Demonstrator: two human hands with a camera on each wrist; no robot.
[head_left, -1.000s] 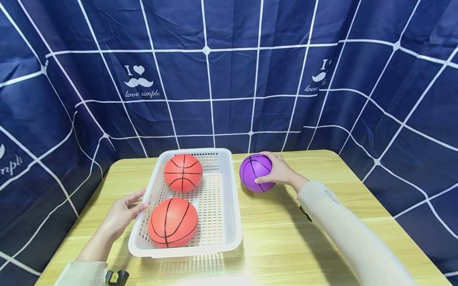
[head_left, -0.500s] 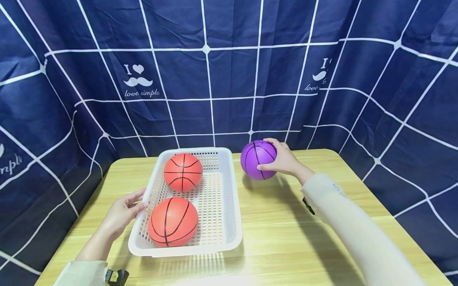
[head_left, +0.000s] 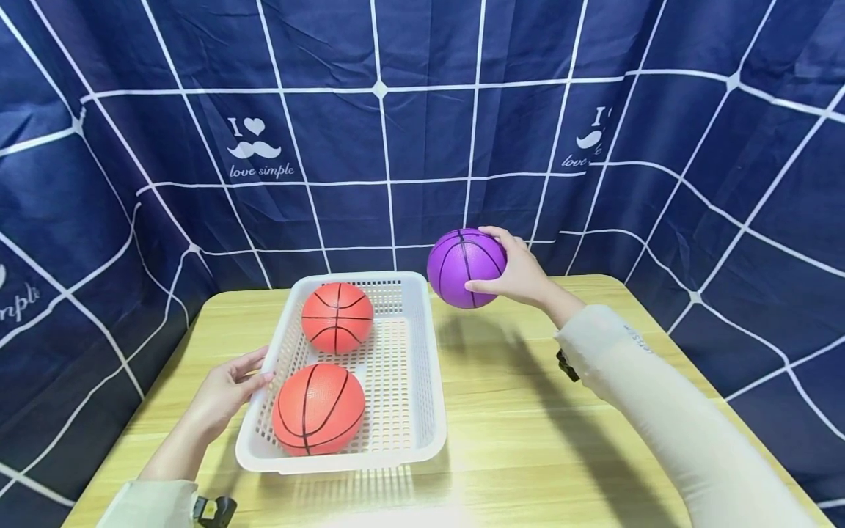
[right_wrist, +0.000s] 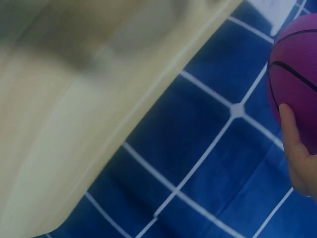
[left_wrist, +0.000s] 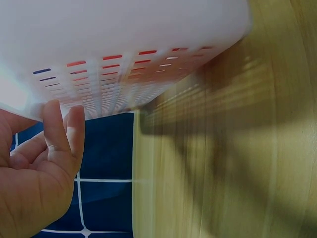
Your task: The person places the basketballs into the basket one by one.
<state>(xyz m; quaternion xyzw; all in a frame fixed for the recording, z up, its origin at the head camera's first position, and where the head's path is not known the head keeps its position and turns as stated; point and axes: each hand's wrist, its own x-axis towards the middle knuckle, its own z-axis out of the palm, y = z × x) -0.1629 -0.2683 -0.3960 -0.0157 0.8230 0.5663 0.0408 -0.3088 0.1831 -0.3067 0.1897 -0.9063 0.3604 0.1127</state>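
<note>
A purple ball with black basketball lines [head_left: 455,268] is held up off the table by my right hand [head_left: 521,275], thumb on its near side and fingers over its far right. The right wrist view catches part of this purple ball [right_wrist: 297,84] at its right edge. My left hand [head_left: 227,392] grips the left rim of a white plastic basket [head_left: 432,389], thumb over the rim. Seen from the left wrist, fingers [left_wrist: 58,134] touch the basket's outer side. Inside the basket lie two orange-red basketballs, one at the back [head_left: 337,319] and one at the front [head_left: 319,411].
The basket stands on a light wooden table [head_left: 515,440], left of the middle. Bare basket floor shows right of the two orange-red balls. A dark blue curtain with white grid lines [head_left: 429,139] hangs behind the table and along both sides.
My right hand has lifted the purple ball from the table, and in the last half second it has also shifted slightly left. The left hand and the basket stay where they were.
</note>
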